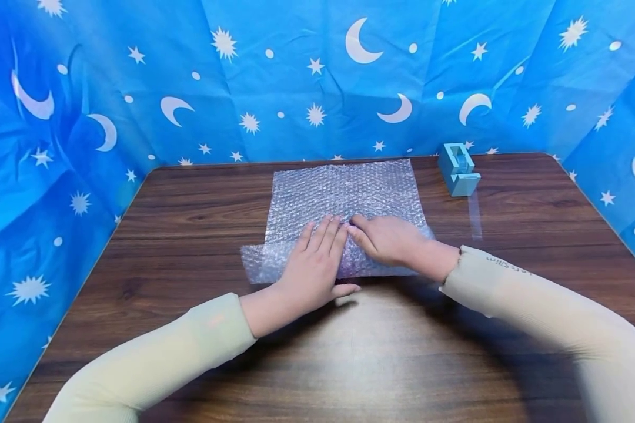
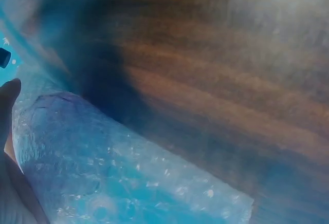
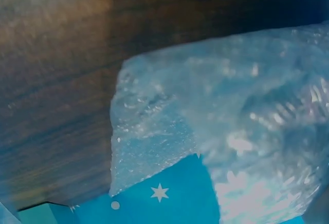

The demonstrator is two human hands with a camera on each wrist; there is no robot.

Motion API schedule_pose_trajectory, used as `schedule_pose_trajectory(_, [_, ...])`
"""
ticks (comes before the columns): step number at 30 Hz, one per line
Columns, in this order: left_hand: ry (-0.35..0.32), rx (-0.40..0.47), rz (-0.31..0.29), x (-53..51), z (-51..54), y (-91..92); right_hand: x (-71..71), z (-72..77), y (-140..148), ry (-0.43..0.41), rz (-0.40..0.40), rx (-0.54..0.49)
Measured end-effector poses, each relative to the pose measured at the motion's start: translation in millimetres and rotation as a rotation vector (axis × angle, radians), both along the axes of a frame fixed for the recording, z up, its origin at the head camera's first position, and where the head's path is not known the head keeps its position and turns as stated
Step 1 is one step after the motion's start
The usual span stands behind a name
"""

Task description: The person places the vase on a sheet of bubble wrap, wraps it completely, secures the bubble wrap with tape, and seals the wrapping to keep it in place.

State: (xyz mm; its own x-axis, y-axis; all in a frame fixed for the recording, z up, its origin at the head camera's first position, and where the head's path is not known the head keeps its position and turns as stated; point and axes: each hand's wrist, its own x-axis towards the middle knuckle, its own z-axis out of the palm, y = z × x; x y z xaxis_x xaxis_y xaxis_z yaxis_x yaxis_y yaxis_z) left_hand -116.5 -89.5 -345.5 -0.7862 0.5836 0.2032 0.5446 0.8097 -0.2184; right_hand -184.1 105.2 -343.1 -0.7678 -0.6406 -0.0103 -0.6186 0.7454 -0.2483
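Note:
A sheet of clear bubble wrap lies on the table, its near part folded over something with a purplish tint whose kind I cannot tell. My left hand rests on the fold, fingers straight and close together, thumb out to the side. Against its fingertips is my right hand, thumb and bent fingers gripping the wrap at the fold. In the left wrist view, the wrapped bulge shows beside part of the left hand. The right wrist view has a loose end of the bubble wrap.
A teal tape dispenser stands at the table's back right. A strip of clear tape hangs down from it towards the front. Blue cloth with moons and stars encloses the brown wooden table at the back and sides.

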Motion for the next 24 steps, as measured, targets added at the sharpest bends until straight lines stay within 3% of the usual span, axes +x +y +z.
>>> schedule_pose_trajectory(4, [0.068,0.0,0.016,-6.6,-1.6,5.4,-1.6,5.2,-1.1,-0.037,-0.009,0.03])
schedule_pose_trajectory(7, [0.057,0.016,0.022,-13.8,-1.7,6.9,-4.1,7.7,-2.5,-0.06,-0.02,0.045])
schedule_pose_trajectory(9, [0.01,0.038,0.026,-18.4,-0.6,6.6,-6.6,8.9,-3.3,-0.079,-0.031,0.045])
schedule_pose_trajectory(16, [-0.244,0.153,0.028,-33.0,4.4,0.3,-18.5,10.2,-6.9,-0.15,-0.051,0.05])
schedule_pose_trajectory(24, [-0.369,0.233,-0.022,-47.5,7.5,-1.8,-27.9,11.2,-6.8,-0.197,-0.085,0.061])
